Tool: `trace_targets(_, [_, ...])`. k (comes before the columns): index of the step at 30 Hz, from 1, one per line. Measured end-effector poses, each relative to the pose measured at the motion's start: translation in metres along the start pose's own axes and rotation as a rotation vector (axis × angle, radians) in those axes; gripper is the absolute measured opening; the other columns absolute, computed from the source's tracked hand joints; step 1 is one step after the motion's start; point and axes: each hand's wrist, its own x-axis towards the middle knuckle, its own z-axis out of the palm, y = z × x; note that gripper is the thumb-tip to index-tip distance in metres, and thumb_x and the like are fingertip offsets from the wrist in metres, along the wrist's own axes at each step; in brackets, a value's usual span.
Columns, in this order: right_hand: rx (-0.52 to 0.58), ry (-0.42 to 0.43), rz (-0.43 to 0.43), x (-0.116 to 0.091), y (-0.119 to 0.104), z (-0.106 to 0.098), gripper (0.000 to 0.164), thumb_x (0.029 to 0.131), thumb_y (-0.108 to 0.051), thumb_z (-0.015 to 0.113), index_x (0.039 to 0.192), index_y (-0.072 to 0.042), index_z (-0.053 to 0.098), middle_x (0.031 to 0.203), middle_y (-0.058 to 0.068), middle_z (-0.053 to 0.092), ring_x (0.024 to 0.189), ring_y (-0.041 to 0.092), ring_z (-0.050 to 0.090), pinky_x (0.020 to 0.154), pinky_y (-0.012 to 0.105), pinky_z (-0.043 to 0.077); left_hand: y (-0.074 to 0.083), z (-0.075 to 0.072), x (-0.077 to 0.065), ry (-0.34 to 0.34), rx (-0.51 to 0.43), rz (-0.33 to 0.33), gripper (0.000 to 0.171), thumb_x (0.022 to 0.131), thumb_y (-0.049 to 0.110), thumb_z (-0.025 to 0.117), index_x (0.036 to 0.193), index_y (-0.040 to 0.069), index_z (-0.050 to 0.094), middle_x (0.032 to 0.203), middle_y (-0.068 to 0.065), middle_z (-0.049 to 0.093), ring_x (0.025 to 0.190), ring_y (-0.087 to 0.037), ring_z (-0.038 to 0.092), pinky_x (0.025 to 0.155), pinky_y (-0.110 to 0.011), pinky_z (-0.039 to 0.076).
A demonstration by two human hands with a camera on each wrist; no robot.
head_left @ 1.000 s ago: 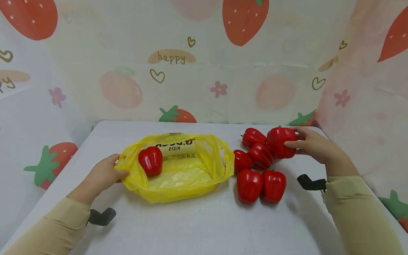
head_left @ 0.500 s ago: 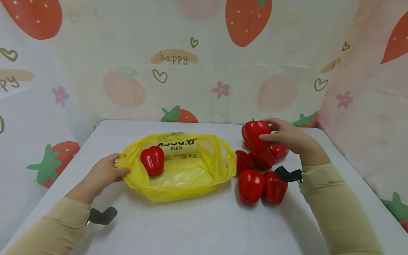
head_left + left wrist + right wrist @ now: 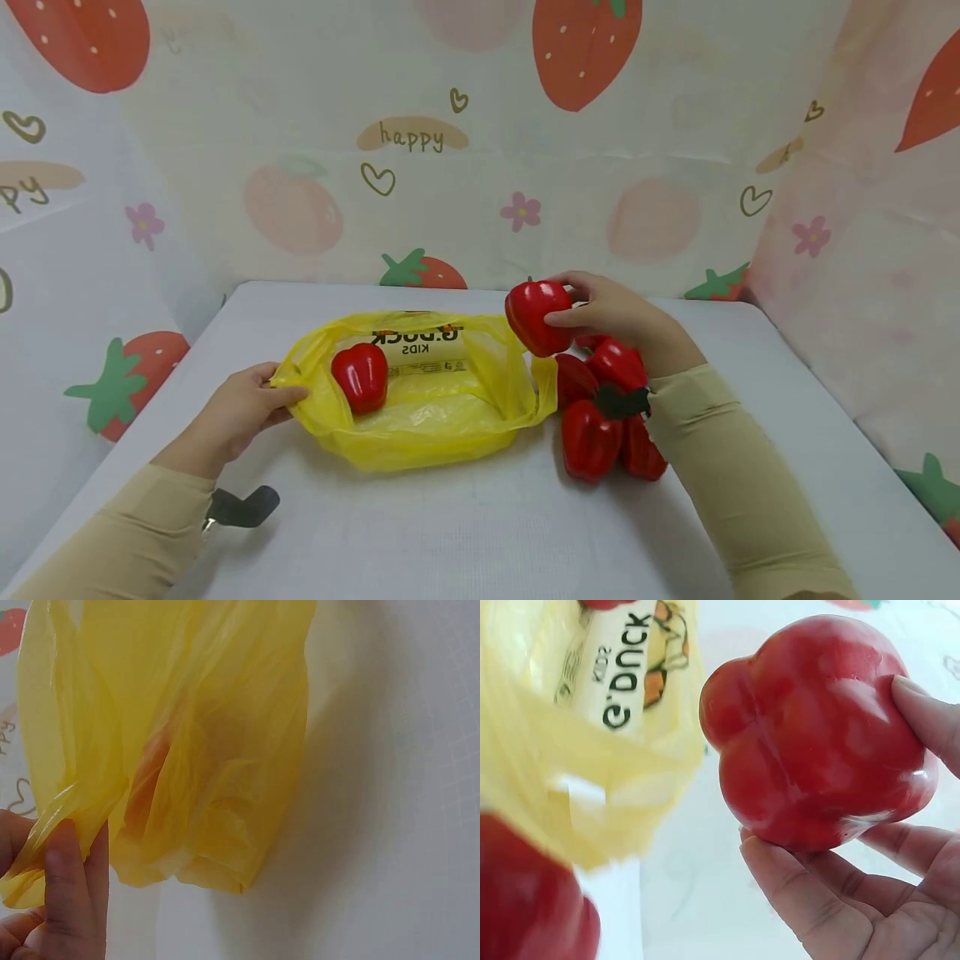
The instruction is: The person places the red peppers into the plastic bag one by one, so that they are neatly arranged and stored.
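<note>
Left hand (image 3: 240, 408) pinches the near-left rim of a yellow plastic bag (image 3: 435, 450), thumb on one side, fingers on the other; bag lies on the white table (image 3: 450, 542), mouth spread wide, G.DUCK KIDS print showing mirrored on the inside back wall. One red pepper (image 3: 361, 377) sits inside, toward the left end, upright or close to it; through the plastic from the left wrist I get just a dull reddish patch. Right hand (image 3: 615, 317) grips another pepper, the held red pepper (image 3: 536, 312), thumb on the near face, other fingers round the back and underneath, stem up. That one is off the table, right by the bag's far-right edge; whether it touches the plastic, can't tell. Hands are well apart, bag between them. Loose peppers bunch on the table just right of the bag: a front pepper (image 3: 591, 442) stands in plain sight, the others sit behind and beside it, some covered by the right forearm, so no sure count. Beige sleeves (image 3: 738, 483) on both arms, a black wrist mount (image 3: 243, 507) at the left cuff, a similar one at the right. Strawberry-print cloth (image 3: 450, 225) hangs behind and at both sides.
</note>
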Motion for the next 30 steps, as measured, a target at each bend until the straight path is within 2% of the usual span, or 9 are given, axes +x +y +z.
trace_targets(7, [-0.011,-0.052,-0.044,0.022,-0.018,0.029,0.068,0.069,-0.034,0.079,0.127,-0.023,0.045,0.114,0.005,0.054,0.101,0.025,0.056,0.082,0.039,0.051,0.0,0.001,-0.002,0.012,-0.042,-0.002,0.062,0.088,0.035,0.059,0.134,-0.001,0.037,0.125,-0.02,0.047,0.094,-0.02,0.058,0.088,-0.034,0.047])
trace_targets(14, [0.013,-0.128,-0.074,0.044,-0.034,0.061,0.06,0.074,-0.028,0.076,0.125,-0.019,0.046,0.115,0.005,0.054,0.103,0.025,0.054,0.082,0.039,0.052,0.001,0.0,-0.004,0.021,-0.061,0.003,0.059,0.089,0.035,0.059,0.131,-0.001,0.04,0.123,-0.019,0.048,0.092,-0.019,0.058,0.088,-0.034,0.047])
trace_targets(21, [0.051,-0.188,-0.061,0.058,-0.048,0.088,0.06,0.077,-0.024,0.074,0.127,-0.017,0.044,0.116,0.006,0.053,0.105,0.025,0.053,0.079,0.036,0.053,0.001,0.0,-0.005,0.01,-0.089,0.007,0.059,0.089,0.035,0.059,0.131,-0.001,0.04,0.122,-0.018,0.048,0.091,-0.017,0.059,0.089,-0.034,0.047])
trace_targets(30, [0.032,-0.202,-0.061,0.077,-0.054,0.112,0.054,0.077,-0.024,0.074,0.122,-0.016,0.046,0.116,0.005,0.052,0.104,0.025,0.052,0.079,0.037,0.053,0.0,-0.002,-0.005,-0.003,-0.132,0.008,0.058,0.089,0.035,0.059,0.131,0.0,0.04,0.122,-0.017,0.049,0.091,-0.016,0.059,0.09,-0.034,0.046])
